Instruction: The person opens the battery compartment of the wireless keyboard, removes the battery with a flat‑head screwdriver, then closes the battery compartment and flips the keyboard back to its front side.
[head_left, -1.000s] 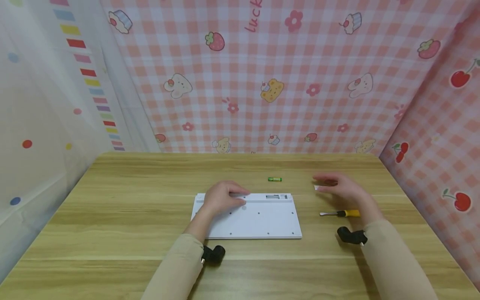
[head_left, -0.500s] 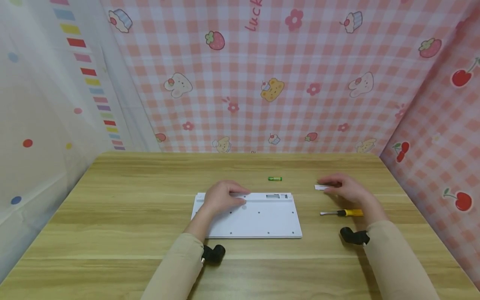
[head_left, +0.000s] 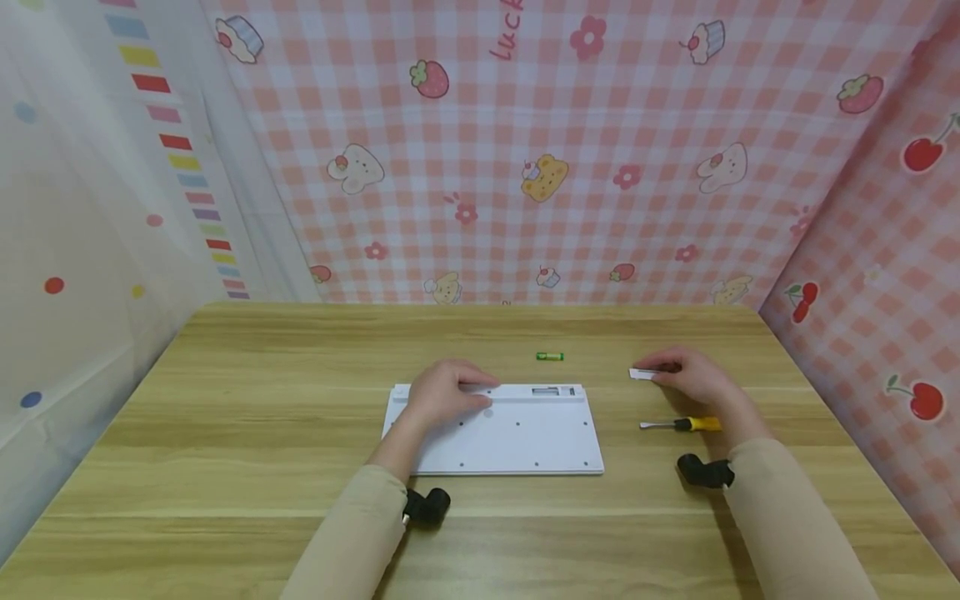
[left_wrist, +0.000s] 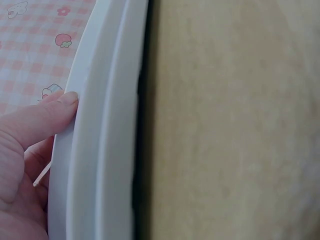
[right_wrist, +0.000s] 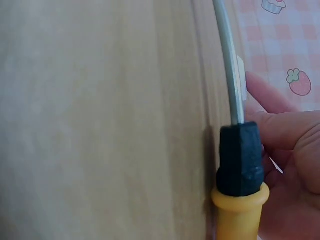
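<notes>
A white keyboard point(head_left: 517, 442) lies underside up on the table, with small dark screw holes and an opened battery slot point(head_left: 545, 392) near its far right corner. My left hand point(head_left: 442, 396) holds its raised far edge; in the left wrist view the thumb point(left_wrist: 67, 98) lies against that white edge. To the right, my right hand point(head_left: 693, 377) pinches a small white battery cover point(head_left: 642, 374) low over the table. The fingers hide its right end. In the right wrist view only a sliver of the cover point(right_wrist: 242, 77) shows behind the screwdriver point(right_wrist: 240, 160).
A green battery point(head_left: 550, 357) lies beyond the keyboard. The screwdriver with a yellow and black handle point(head_left: 701, 424) lies just in front of my right hand, tip to the left. Checked cloth point(head_left: 495, 233) hangs behind the wooden table point(head_left: 247, 433).
My right hand has shifted slightly right, and more of the white battery cover shows beside its fingers. The left hand and keyboard have stayed in place.
</notes>
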